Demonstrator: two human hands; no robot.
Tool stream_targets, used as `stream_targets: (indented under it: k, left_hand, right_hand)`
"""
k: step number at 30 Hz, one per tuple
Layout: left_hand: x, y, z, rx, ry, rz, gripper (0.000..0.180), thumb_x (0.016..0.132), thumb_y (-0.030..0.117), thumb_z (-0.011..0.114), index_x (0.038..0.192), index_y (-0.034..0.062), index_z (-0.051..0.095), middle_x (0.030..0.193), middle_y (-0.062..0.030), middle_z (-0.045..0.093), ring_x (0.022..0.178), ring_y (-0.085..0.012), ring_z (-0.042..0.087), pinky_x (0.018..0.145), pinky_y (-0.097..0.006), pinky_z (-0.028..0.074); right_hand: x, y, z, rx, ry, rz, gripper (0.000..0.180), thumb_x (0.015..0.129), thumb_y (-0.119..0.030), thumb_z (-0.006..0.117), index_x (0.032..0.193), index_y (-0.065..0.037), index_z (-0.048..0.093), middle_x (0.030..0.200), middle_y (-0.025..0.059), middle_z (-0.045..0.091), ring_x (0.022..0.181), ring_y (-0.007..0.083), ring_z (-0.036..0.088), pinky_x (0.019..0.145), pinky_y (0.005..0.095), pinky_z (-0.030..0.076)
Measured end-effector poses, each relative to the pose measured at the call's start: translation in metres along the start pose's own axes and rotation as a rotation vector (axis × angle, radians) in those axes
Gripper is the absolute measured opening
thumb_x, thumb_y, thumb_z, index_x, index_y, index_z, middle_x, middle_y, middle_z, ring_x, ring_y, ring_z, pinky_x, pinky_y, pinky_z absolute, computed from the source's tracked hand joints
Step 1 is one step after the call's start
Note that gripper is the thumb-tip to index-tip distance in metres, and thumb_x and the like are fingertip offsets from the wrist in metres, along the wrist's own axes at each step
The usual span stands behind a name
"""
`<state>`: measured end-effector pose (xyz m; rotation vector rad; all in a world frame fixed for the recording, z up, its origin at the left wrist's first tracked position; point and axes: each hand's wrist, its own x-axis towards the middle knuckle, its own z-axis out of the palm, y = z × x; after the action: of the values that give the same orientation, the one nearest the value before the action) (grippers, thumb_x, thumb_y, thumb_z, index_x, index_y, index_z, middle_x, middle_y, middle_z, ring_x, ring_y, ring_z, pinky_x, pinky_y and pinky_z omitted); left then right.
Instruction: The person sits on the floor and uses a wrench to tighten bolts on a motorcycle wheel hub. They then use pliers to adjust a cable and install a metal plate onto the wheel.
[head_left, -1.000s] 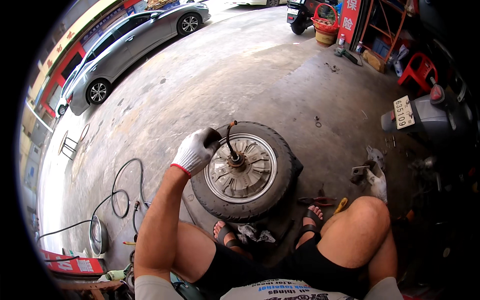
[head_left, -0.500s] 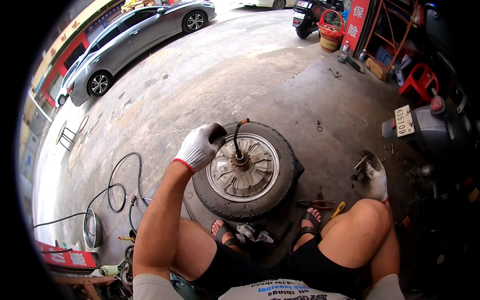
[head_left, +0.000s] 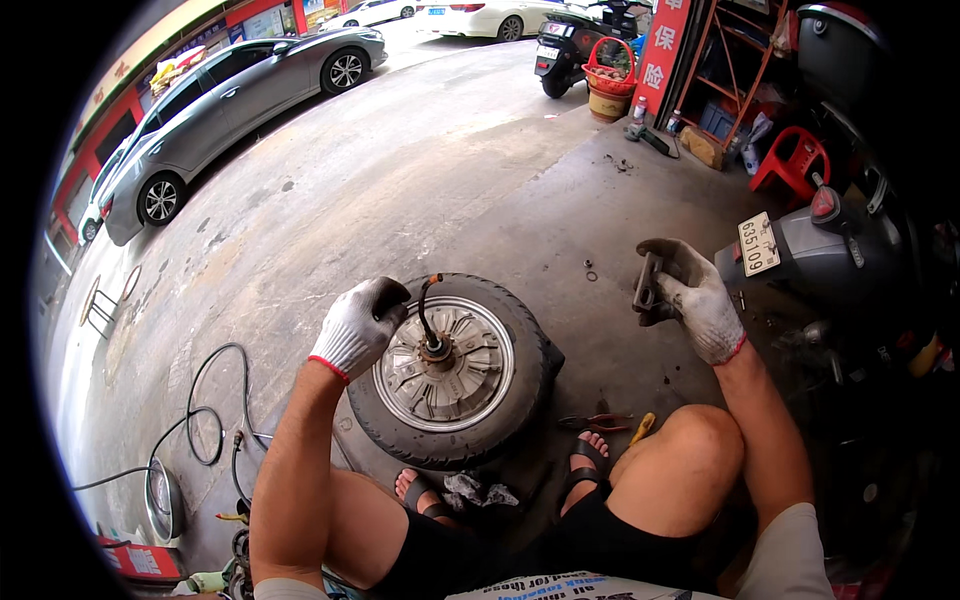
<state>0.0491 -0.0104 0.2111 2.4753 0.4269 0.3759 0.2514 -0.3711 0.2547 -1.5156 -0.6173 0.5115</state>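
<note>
A wheel (head_left: 535,345) with a black tyre and a silver metal hub lies flat on the floor before my feet. From its centre axle a black cable (head_left: 424,312) with an orange end sticks up. My left hand (head_left: 355,325), in a white glove with dark fingertips, hovers over the tyre's left side, its fingers curled in. Whatever they may hold is hidden. Off to the right and raised above the floor, my gloved right hand (head_left: 703,310) grips a small dark metal piece (head_left: 648,283), flat with a slot-like edge; its exact kind I cannot make out.
Red-handled pliers (head_left: 595,421) and a yellow-handled tool (head_left: 643,428) lie by my right foot. Crumpled rag (head_left: 480,490) sits between my feet. A black hose (head_left: 245,390) loops at left near a metal bowl (head_left: 165,500). A scooter (head_left: 830,250) stands at right.
My right hand has come up from beside my knee, bringing the metal piece forward and higher. My left hand stays near the tyre's left side. The whole view has shifted a little.
</note>
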Motion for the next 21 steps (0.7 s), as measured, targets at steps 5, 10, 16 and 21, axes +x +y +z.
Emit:
stream_targets:
  k: [5,10,16,21]
  left_hand:
    - [-0.005,0.011,-0.002,-0.12,0.098,0.05,0.02,0.091,0.006,0.064,0.109,0.0002,0.069,0.103,-0.0207,0.072,0.096,-0.0339,0.071,0.084,-0.039,0.055]
    - [-0.02,0.034,-0.001,-0.247,0.306,0.178,0.015,0.091,0.005,0.066,0.105,0.0016,0.069,0.096,-0.0187,0.071,0.09,-0.032,0.071,0.08,-0.038,0.055]
    - [-0.033,0.062,0.001,-0.515,0.189,0.141,0.02,0.1,0.008,0.056,0.118,0.0003,0.063,0.091,-0.0074,0.069,0.08,-0.0117,0.064,0.073,-0.028,0.053]
    - [-0.031,0.075,0.001,-0.78,0.031,0.054,0.023,0.101,0.011,0.059,0.12,-0.0015,0.062,0.085,-0.0083,0.069,0.072,-0.0119,0.064,0.065,-0.027,0.052]
  right_hand:
    - [0.03,-0.032,0.039,-0.138,-0.134,-0.1,0.048,0.09,0.013,0.054,0.136,0.001,0.053,0.112,0.0099,0.065,0.1,0.0154,0.066,0.083,0.0294,0.056]
    - [0.044,-0.041,0.079,-0.138,-0.267,-0.054,0.057,0.087,0.014,0.056,0.141,0.002,0.046,0.113,0.0111,0.065,0.103,0.0165,0.065,0.081,0.0295,0.056]
    - [0.035,-0.036,0.116,-0.165,-0.408,-0.123,0.043,0.09,0.013,0.058,0.13,0.001,0.061,0.12,0.0078,0.067,0.112,0.0148,0.064,0.099,0.0306,0.052]
    - [0.031,-0.033,0.14,-0.194,-0.393,-0.197,0.036,0.09,0.014,0.058,0.124,0.001,0.061,0.114,0.0075,0.067,0.108,0.0133,0.064,0.098,0.0299,0.052]
